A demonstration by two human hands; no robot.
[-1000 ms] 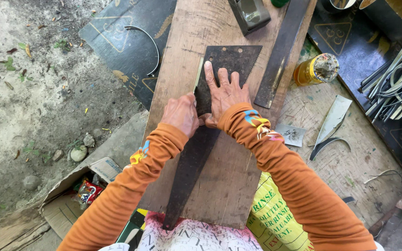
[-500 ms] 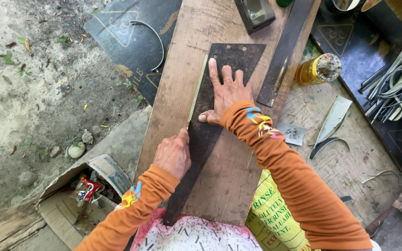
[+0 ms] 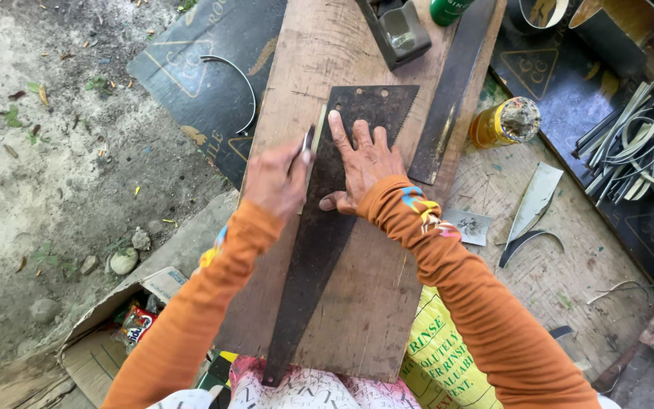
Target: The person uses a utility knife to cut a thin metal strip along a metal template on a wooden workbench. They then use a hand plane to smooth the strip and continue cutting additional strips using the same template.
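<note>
At the far left lies bare ground with stones and leaves, and at the lower left an open box runs off the frame, its contents mostly hidden. A black mat with a curved metal strip on it lies beside the board.

The left hand is clenched around a thin tool; only its tip shows above the fingers, so what kind of tool it is cannot be told. That tip sits at the left edge of the saw blade.

The blade lies flat on the board, its long axis running from the wide end with small holes, far from the person, down to the narrow end near the lap. It leans slightly, wide end to the right. The narrow tip meets patterned cloth and is hard to make out.

The right hand lies open, fingers spread, pressed flat on the blade's wide half, hiding part of it.

Further right, a dark bar lies along the board's edge. Beyond it stand a yellow jar, a metal offcut and a bundle of strips. A yellow sack is partly covered by the right sleeve.
</note>
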